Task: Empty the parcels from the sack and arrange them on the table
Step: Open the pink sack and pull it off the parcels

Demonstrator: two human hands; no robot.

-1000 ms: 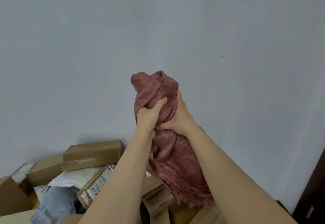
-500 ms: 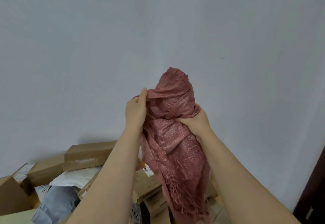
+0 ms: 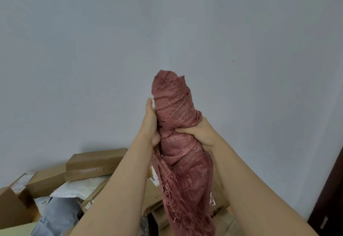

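A dusty-red woven sack (image 3: pixel 176 113) is bunched into an upright roll in front of me, its frayed end hanging down over the parcels. My right hand (image 3: pixel 196 133) grips the roll round its middle, fingers curled into the cloth. My left hand (image 3: pixel 150 122) lies along the roll's left side, fingers up and pressed flat against it. Below lie the parcels: a long brown box (image 3: pixel 94 163), more cardboard boxes (image 3: pixel 44 180), a white mailer (image 3: pixel 81 187) and a grey mailer (image 3: pixel 55 219), heaped loosely.
A plain grey wall (image 3: pixel 167 31) fills the background. A dark door frame (image 3: pixel 330 198) stands at the lower right. Labelled cartons (image 3: pixel 219 211) sit under the hanging sack. A pale yellow-green surface (image 3: pixel 14 231) shows at the lower left corner.
The sack has been wound tighter into a taller roll. My left hand shifted from pinching the cloth's edge to lying flat along its side; my right hand keeps its grip lower down.
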